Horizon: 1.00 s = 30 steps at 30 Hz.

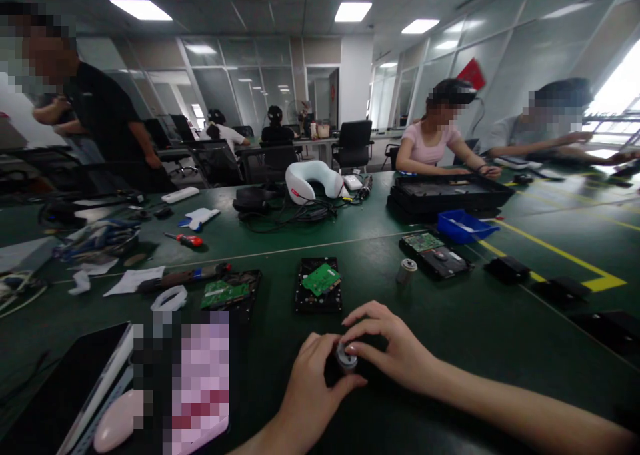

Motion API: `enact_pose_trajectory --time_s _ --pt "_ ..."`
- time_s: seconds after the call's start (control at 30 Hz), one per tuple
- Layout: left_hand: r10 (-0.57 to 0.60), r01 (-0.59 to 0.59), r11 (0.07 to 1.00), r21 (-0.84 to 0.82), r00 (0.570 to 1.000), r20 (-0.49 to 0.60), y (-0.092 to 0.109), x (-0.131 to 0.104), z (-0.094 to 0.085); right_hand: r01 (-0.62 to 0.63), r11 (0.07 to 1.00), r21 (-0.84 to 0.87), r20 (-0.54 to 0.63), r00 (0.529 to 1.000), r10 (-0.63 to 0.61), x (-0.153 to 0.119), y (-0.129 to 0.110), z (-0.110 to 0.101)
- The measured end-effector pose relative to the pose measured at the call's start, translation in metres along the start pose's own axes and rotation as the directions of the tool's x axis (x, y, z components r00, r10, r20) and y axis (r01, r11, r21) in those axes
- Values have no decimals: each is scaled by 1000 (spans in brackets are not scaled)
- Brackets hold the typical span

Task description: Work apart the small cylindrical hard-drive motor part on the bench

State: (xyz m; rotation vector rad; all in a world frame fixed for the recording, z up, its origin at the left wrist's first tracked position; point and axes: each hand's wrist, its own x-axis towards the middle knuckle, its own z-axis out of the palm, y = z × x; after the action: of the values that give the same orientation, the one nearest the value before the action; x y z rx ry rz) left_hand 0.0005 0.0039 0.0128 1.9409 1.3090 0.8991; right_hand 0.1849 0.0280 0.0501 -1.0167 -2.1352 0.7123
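Observation:
A small silvery metal cylinder (347,356) stands upright on the dark green table (260,362), close in front of me. My left hand (315,382) is wrapped round its left and near sides, thumb and fingers curved about it. From the right, my right hand (387,345) reaches over it, thumb and fingertips at its top. Just beyond my hands lies a black hard drive (305,300) with a green circuit board (321,279) on it. Farther right stands a second metal cylinder (407,272), touched by neither hand.
Left are another drive with a green board (225,295), a pink mouse (119,420), a screwdriver (187,240) and papers (135,280). Right are an opened drive (440,258) and a blue bin (465,227). A neck pillow (320,178) lies beyond; people sit across the table.

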Motion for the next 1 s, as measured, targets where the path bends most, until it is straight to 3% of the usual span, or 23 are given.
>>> enact_pose_trajectory --time_s 0.23,0.73,1.0 --pt "7 -7 1000 -13 1000 -6 -1 -1 2 140 988 -62 36 990 -138 2 -4 -1" --pt "10 -10 1000 -21 1000 9 -1 -1 0 7 999 -39 59 998 -5 -3 -1 -3" --pt "15 -15 1000 0 1000 0 -3 0 2 88 983 -162 57 995 -80 -3 -1 -5"
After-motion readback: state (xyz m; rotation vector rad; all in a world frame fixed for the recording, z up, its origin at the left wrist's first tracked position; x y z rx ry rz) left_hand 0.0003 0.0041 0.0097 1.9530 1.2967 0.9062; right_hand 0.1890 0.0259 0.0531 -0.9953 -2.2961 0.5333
